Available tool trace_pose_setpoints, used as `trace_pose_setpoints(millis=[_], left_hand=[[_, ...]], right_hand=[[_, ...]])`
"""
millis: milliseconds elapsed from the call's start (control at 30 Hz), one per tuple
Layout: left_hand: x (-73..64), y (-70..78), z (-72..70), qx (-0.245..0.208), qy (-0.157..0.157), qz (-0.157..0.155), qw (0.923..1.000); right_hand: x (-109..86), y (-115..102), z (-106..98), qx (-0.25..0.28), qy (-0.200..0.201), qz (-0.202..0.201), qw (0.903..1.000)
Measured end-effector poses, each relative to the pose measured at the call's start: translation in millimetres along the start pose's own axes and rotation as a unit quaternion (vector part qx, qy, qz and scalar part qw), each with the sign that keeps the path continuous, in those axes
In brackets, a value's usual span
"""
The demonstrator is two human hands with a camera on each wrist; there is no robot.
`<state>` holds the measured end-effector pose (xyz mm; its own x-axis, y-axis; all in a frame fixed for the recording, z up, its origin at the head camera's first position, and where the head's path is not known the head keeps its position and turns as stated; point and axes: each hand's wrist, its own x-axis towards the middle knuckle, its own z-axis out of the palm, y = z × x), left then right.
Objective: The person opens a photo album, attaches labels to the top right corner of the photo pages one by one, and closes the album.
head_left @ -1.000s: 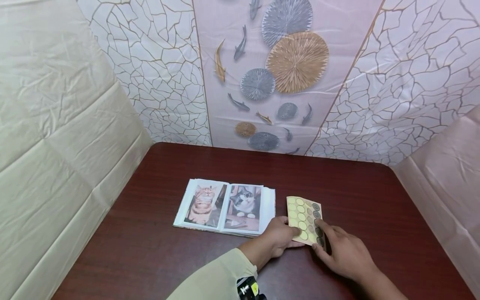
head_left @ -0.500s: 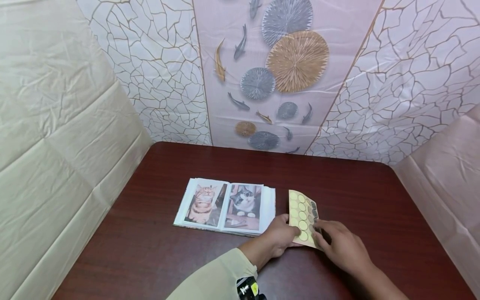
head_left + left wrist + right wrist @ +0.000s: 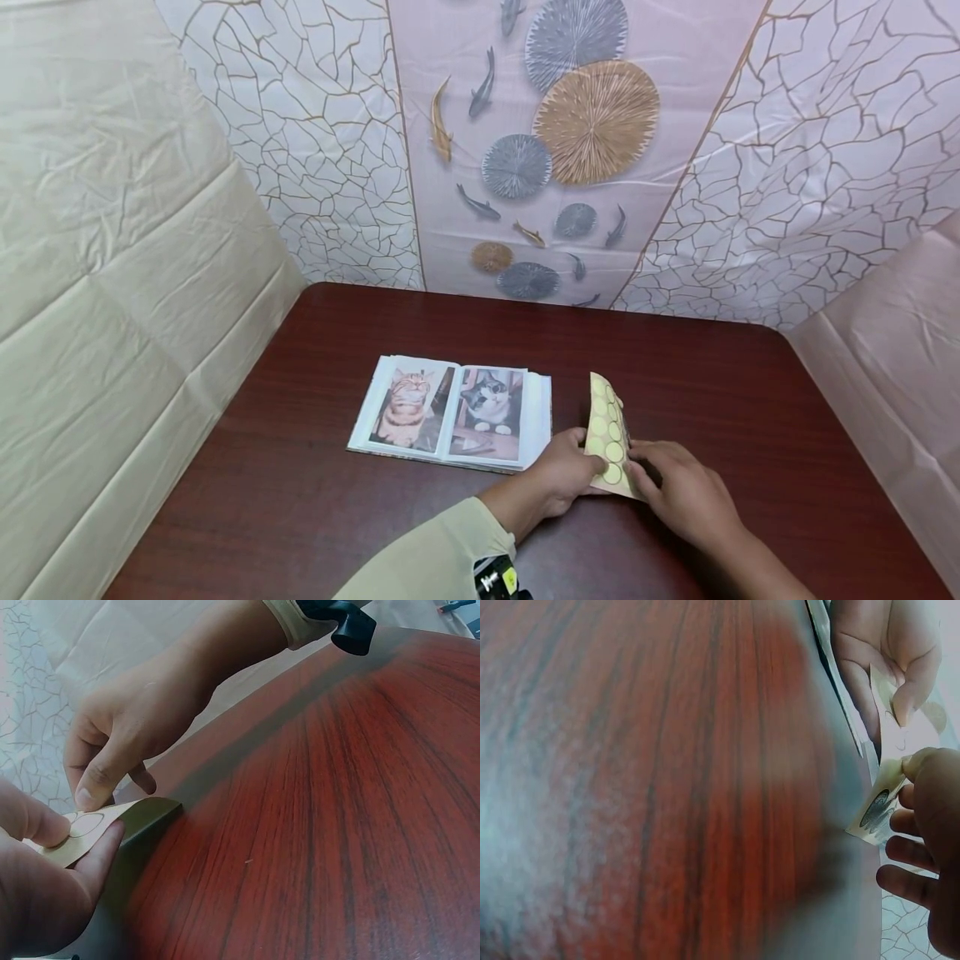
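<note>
A thin yellowish sheet of round stickers (image 3: 604, 433) is held just above the table, bent lengthwise so its right part turns away. My left hand (image 3: 558, 477) pinches its lower left edge, thumb on top and fingers beneath. At the right edge, the thumb and index finger of my right hand (image 3: 686, 492) pinch the sheet. In the right wrist view the bent sheet (image 3: 889, 784) shows a dark round sticker near its corner, and the other fingers of the right hand (image 3: 937, 825) are loosely bent. Whether a sticker is lifted cannot be told.
Left of the sheet an open photo album (image 3: 536, 421) lies on the dark red wooden table (image 3: 315, 517), with a cat picture on each page. Its right edge is close to my left hand. Patterned cloth (image 3: 337, 167) hangs behind, and plain cloth (image 3: 150, 292) lines the left side.
The sheet has bent further and its far end has tilted up, so the dark sticker column has turned out of the head view. The right fingers shifted slightly at its edge; the album stays put.
</note>
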<state>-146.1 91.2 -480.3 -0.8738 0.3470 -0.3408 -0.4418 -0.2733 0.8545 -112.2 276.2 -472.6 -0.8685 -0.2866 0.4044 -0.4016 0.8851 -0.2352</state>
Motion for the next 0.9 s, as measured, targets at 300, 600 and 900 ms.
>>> trace_pose_setpoints(millis=[300,600,900], left_hand=[[-1.6,-1.6,1.5,-0.001,0.001,0.003,1.0000],[-2.1,-5.1,3.5,-0.002,0.022,0.006,0.9997],[0.5,-8.5,4.0,-0.020,0.033,0.014,0.9992]], right_hand=[[-0.1,1.0,-0.7,-0.004,0.010,-0.006,0.9999],[-0.8,4.2,-0.2,-0.008,0.007,0.045,0.9989],[-2.2,8.1,-0.5,0.017,0.018,0.063,0.9977]])
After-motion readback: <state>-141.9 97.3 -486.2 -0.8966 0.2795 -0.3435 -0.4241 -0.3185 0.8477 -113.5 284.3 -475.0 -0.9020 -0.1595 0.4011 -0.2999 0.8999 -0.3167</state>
